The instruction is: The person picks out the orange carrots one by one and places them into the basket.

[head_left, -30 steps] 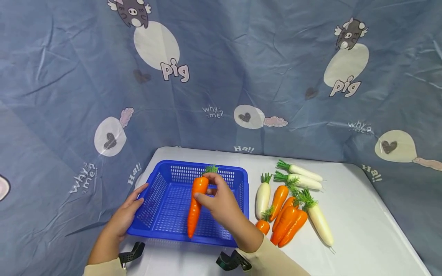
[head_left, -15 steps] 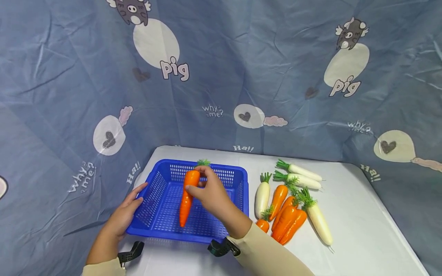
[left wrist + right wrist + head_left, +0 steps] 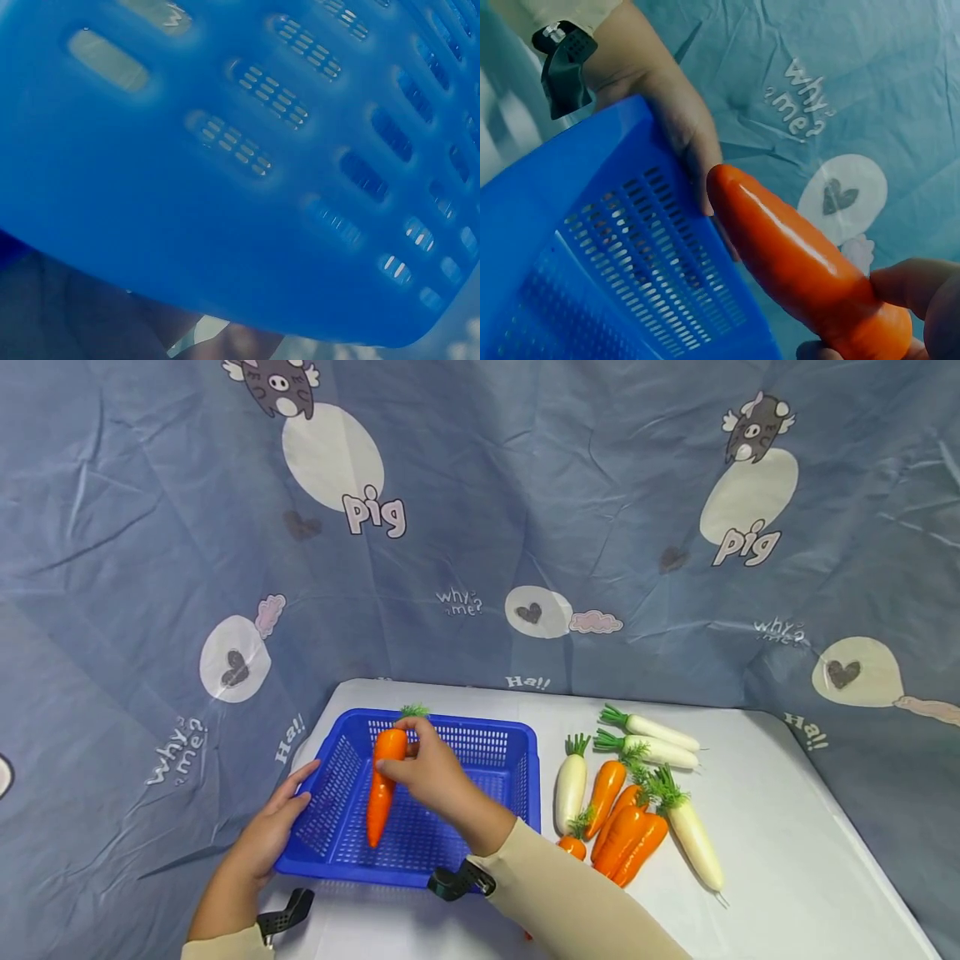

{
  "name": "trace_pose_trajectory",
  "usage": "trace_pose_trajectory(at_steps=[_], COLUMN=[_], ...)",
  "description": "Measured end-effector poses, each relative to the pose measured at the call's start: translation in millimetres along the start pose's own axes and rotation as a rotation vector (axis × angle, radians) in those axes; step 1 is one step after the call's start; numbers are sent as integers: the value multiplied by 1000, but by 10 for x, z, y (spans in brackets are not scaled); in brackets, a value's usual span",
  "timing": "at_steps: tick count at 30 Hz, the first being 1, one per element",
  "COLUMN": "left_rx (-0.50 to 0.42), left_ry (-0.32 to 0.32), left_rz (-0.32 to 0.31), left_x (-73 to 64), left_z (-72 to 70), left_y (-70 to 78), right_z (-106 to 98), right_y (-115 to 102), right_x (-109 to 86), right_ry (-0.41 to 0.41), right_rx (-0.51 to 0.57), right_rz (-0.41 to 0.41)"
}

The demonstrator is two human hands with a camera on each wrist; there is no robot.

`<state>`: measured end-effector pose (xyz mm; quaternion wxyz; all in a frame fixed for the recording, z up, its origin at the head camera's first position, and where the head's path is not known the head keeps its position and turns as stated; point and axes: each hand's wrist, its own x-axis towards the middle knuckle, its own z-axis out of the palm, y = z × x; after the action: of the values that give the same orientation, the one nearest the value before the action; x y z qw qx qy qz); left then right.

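My right hand (image 3: 427, 768) pinches an orange carrot (image 3: 381, 793) near its thick top, between thumb and fingers. Its tip points down over the blue plastic basket (image 3: 405, 878), and green leaves (image 3: 414, 711) show behind the hand. In the right wrist view the carrot (image 3: 780, 255) slants up from thumb and fingertips, its tip beside the basket wall. At the basket's left side, my left hand (image 3: 266, 835) rests with extended fingers against the outer wall and rim. The left wrist view is mostly filled by the basket's slotted wall (image 3: 150, 195).
Right of the basket lie several carrots (image 3: 626, 843) close together, one partly covered by the right sleeve (image 3: 562, 893). White radishes lie around them: one upright in view (image 3: 571, 793), one slanted (image 3: 696, 847), two at the back (image 3: 660, 753). A blue patterned cloth (image 3: 480, 527) hangs behind the white table (image 3: 787, 827).
My right hand has carried the carrot leftward and slightly away over the basket. The left hand stays at the basket's side, and the basket has not moved.
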<state>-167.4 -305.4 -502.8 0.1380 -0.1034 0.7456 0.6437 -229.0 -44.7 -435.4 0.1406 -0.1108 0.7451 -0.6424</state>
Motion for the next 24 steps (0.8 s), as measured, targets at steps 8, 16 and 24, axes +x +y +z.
trace_pose_trajectory(at_steps=[8, 16, 24], left_rx=[13, 27, 8], left_ry=[-1, 2, 2], left_rz=[-5, 11, 17], left_x=[6, -16, 5], left_z=[3, -10, 0], left_y=[0, 5, -15], right_z=[102, 197, 219], right_y=[45, 143, 238], right_x=[75, 133, 167], right_ry=[-4, -32, -60], right_rx=[42, 119, 148], right_rz=[45, 81, 119])
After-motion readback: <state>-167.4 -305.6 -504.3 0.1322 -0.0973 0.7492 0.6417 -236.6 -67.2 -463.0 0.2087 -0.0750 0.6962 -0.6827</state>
